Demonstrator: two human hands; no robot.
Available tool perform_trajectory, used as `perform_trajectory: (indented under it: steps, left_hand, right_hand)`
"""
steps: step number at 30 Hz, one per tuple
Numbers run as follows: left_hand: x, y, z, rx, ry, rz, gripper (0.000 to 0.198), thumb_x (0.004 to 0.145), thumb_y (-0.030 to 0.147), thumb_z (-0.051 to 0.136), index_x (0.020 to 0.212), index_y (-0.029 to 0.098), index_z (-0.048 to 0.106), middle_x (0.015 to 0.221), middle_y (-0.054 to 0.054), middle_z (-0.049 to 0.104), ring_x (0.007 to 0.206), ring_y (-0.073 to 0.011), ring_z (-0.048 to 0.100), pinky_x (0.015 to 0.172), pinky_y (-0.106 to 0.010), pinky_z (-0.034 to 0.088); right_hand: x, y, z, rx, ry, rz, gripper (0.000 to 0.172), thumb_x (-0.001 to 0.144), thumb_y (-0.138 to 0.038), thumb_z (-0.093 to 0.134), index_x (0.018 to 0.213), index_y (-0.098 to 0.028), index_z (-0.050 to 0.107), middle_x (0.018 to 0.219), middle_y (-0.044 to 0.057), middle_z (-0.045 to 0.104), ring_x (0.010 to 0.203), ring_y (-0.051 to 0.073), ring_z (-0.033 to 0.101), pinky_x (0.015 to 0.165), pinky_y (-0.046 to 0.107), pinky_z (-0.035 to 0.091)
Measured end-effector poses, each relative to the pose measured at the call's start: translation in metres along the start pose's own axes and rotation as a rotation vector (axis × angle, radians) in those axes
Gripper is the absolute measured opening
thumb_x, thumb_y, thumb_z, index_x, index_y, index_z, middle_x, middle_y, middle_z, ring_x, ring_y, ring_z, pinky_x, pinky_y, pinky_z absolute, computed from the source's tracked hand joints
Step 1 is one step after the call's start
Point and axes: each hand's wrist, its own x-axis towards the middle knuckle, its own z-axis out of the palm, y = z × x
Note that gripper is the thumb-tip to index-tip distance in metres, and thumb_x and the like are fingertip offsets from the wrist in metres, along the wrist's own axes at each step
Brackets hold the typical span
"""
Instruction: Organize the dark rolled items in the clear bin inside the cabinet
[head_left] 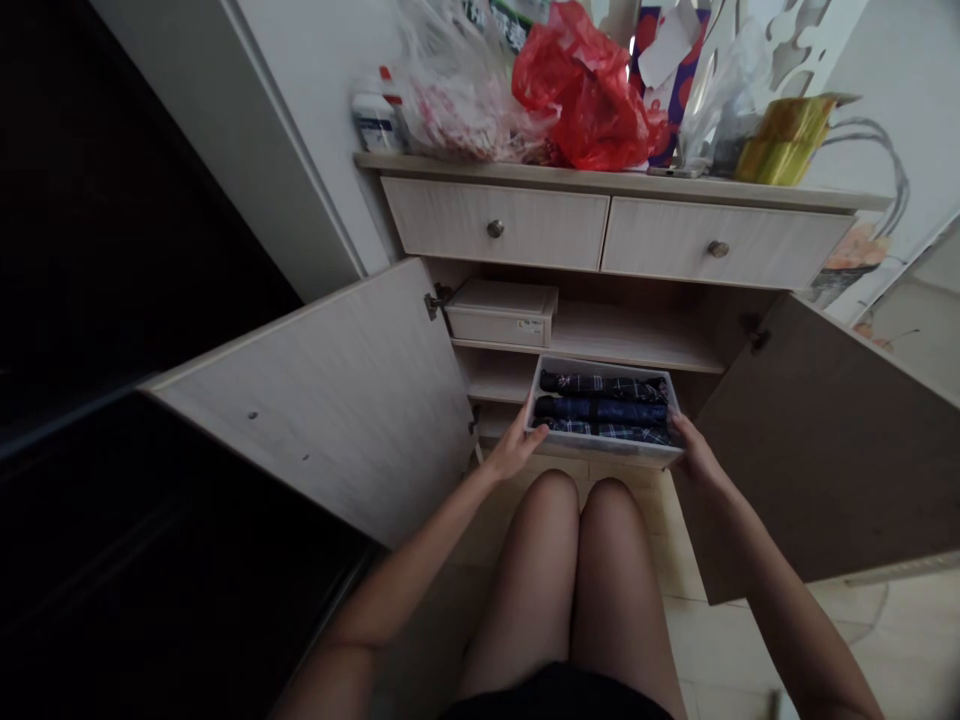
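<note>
Head view: left hand [516, 447] and right hand [694, 447] bracket a white plastic tray [600, 445] of folded umbrellas [604, 408] at opposite ends; fingers [523, 428] seemingly spread beneath for support.

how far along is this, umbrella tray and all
Done: both cabinet doors stand open, and three rolled umbrellas lie side by side in a white tray. In hand: the left hand and right hand grip the tray's ends; whether it's going in or out, I can't tell. Left: the lidded box sits on the upper shelf, and both drawers are shut.
</note>
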Motion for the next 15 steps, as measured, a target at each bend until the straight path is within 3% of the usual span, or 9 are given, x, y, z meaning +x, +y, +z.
perform_trajectory:
  steps: [3, 6, 8, 11, 13, 15]
  left_hand:
    - [0.023, 0.006, -0.007, -0.03, -0.021, 0.027, 0.1, 0.075, 0.08, 0.056, 0.152, 0.019, 0.038, 0.161, -0.011, 0.032, 0.152, -0.0306, 0.017, 0.125, -0.041, 0.013]
    - [0.054, 0.01, -0.021, -0.119, -0.047, -0.053, 0.089, 0.081, 0.08, 0.049, 0.145, 0.019, 0.049, 0.153, -0.014, 0.045, 0.146, -0.0344, 0.033, 0.119, -0.047, 0.028]
    - [0.084, 0.014, -0.035, -0.095, 0.051, -0.127, 0.074, 0.089, 0.072, 0.043, 0.14, 0.019, 0.055, 0.147, -0.015, 0.053, 0.139, -0.0356, 0.045, 0.114, -0.049, 0.036]
    - [0.135, 0.02, -0.056, 0.218, 0.293, -0.071, 0.051, 0.093, 0.05, 0.053, 0.134, 0.02, 0.059, 0.146, -0.014, 0.054, 0.14, -0.032, 0.043, 0.117, -0.045, 0.03]
    - [0.168, 0.022, -0.067, 0.544, 0.292, 0.024, 0.048, 0.092, 0.034, 0.057, 0.137, 0.017, 0.055, 0.151, -0.015, 0.048, 0.145, -0.0298, 0.035, 0.119, -0.042, 0.025]
    - [0.195, 0.022, -0.075, 0.839, 0.211, 0.073, 0.049, 0.09, 0.022, 0.054, 0.138, 0.013, 0.054, 0.151, -0.018, 0.046, 0.144, -0.0296, 0.034, 0.119, -0.043, 0.025]
  right_hand:
    - [0.002, -0.019, 0.006, 0.045, 0.059, 0.037, 0.06, 0.076, -0.045, 0.062, 0.134, -0.029, 0.06, 0.115, 0.003, 0.072, 0.082, 0.023, 0.07, 0.05, 0.026, 0.049]
    - [0.002, -0.03, 0.01, 0.087, 0.108, 0.048, 0.058, 0.076, -0.039, 0.059, 0.133, -0.026, 0.061, 0.113, 0.003, 0.073, 0.078, 0.021, 0.069, 0.048, 0.024, 0.046]
    - [0.002, -0.034, 0.01, 0.105, 0.145, 0.065, 0.059, 0.076, -0.035, 0.057, 0.134, -0.025, 0.06, 0.115, 0.003, 0.072, 0.077, 0.021, 0.068, 0.047, 0.024, 0.045]
    - [0.004, -0.036, 0.006, 0.102, 0.193, 0.078, 0.06, 0.076, -0.034, 0.056, 0.135, -0.024, 0.059, 0.114, 0.003, 0.072, 0.074, 0.02, 0.067, 0.045, 0.023, 0.043]
    - [0.005, -0.035, 0.001, 0.085, 0.216, 0.08, 0.06, 0.076, -0.034, 0.056, 0.135, -0.026, 0.06, 0.111, 0.003, 0.073, 0.071, 0.019, 0.066, 0.044, 0.023, 0.043]
    - [0.007, -0.031, -0.005, 0.061, 0.231, 0.073, 0.058, 0.076, -0.036, 0.057, 0.133, -0.026, 0.061, 0.107, 0.003, 0.073, 0.068, 0.019, 0.066, 0.046, 0.023, 0.044]
